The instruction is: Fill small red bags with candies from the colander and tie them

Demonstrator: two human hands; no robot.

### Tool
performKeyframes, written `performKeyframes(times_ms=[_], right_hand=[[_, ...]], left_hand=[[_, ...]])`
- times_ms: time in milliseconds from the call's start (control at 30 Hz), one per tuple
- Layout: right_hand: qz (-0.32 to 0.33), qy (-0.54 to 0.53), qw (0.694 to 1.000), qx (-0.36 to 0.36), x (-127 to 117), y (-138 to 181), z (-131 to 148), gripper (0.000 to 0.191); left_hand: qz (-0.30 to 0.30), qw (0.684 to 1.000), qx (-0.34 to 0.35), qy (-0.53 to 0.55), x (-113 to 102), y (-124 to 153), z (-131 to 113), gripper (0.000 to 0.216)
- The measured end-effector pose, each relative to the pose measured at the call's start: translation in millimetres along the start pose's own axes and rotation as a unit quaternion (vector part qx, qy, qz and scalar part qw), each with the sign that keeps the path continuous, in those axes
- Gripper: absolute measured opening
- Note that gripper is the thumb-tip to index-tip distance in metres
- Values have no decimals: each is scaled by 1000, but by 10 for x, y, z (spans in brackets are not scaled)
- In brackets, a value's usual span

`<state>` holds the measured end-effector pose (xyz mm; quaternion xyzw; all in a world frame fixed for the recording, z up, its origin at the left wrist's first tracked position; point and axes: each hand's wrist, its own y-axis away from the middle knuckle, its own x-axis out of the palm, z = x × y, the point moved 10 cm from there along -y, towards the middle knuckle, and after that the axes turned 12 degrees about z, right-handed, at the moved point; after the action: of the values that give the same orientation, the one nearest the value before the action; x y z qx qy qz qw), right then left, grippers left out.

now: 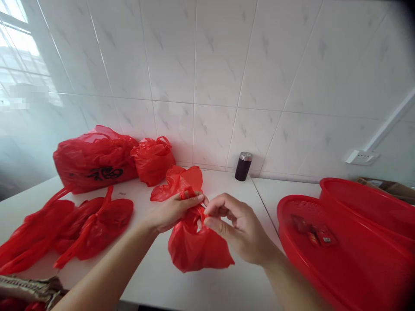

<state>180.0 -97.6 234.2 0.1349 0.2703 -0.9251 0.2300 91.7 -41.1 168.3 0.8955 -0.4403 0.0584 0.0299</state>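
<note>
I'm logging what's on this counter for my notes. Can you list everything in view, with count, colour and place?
small plastic bag: 1, red, held at its neck above the counter, centre
big full bag: 1, red with black print, back left by the wall
knotted bag: 1, red, right of the big one
flat bags: several, red, lying at left
canister: 1, dark with silver lid, by the wall
baskets: 2, red, stacked at right; small red packets inside
wall socket: 1, white, right wall
counter: 1, white
left hand: grip on the bag's neck
right hand: pinching the bag's handles
</note>
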Motion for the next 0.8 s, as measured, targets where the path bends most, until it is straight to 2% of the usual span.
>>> performKeyframes(times_ms=[67, 133, 200, 267, 300, 367, 400, 433, 467, 533, 633, 700, 800], right_hand=[[-63, -7, 998, -16, -76, 55, -25, 14], [-124, -4, 992, 15, -176, 77, -269, 19], [-93, -29, 992, 82, -105, 27, -651, 29], [-30, -74, 988, 133, 56, -11, -980, 36], [-17, -95, 985, 144, 109, -12, -1087, 38], [-18, -140, 979, 147, 158, 2, -1206, 36], [-16, -167, 975, 146, 181, 11, -1235, 33], [-3, -201, 969, 146, 220, 19, -1254, 33], [21, -236, 960, 148, 274, 27, -1263, 33], [73, -283, 944, 154, 367, 55, -1259, 38], [120, -287, 936, 164, 423, 106, -1262, 39], [134, -284, 934, 169, 452, 125, -1284, 33], [132, -288, 934, 165, 489, 111, -1308, 23]], left_hand=[[47, 995, -8, -84, 91, 10, -49, 23], [60, 985, -26, -162, 112, 14, -33, 20], [52, 972, -28, -226, 99, -8, 5, 17], [-4, 948, 6, -318, 30, -35, -17, 16], [-53, 924, 31, -377, -18, -32, -62, 18], [-164, 854, 87, -485, -82, 32, -183, 23], [-207, 823, 112, -517, -84, 76, -231, 25], [-233, 804, 135, -531, -72, 111, -258, 27], [-240, 801, 152, -528, -56, 129, -261, 28], [-213, 827, 170, -493, -21, 120, -214, 29], [-163, 857, 170, -459, 40, 95, -111, 35], [-168, 845, 170, -478, 59, 117, -77, 37], [-192, 810, 156, -531, 72, 148, -43, 38]])
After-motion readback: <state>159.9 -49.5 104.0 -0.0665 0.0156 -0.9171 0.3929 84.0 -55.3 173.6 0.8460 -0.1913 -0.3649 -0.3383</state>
